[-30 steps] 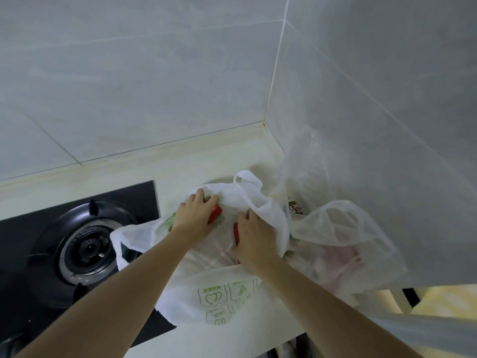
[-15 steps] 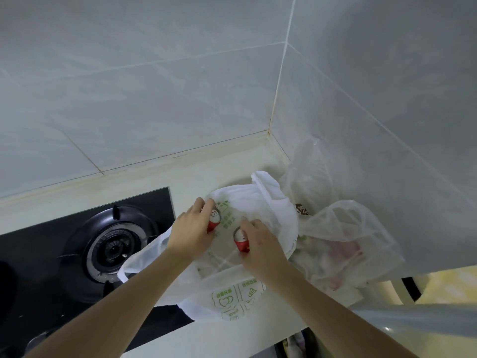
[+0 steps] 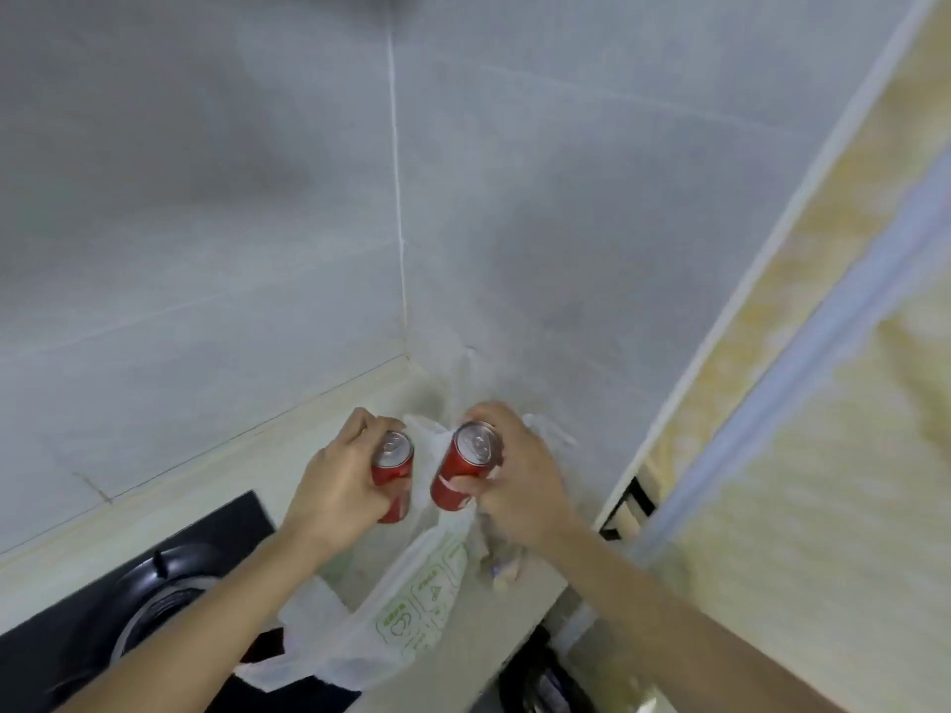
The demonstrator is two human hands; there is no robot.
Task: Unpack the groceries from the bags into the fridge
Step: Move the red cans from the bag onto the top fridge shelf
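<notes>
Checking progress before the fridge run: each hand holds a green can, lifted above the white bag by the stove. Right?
Not quite. The head view shows both cans are red: the left hand grips one red can, the right hand the other, above the white bag by the stove.

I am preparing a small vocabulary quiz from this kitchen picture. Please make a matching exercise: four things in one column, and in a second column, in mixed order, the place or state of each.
Things:
1. left hand
2. right hand
3. white plastic bag with green print
4. black gas burner

Places or states:
A. lies on the pale counter, below both hands
B. grips the red drink can with a silver top that leans to the right
C. sits at the lower left, in the dark hob
D. grips the red drink can nearer the burner

Pairs: 1-D, 2-B, 3-A, 4-C
</notes>
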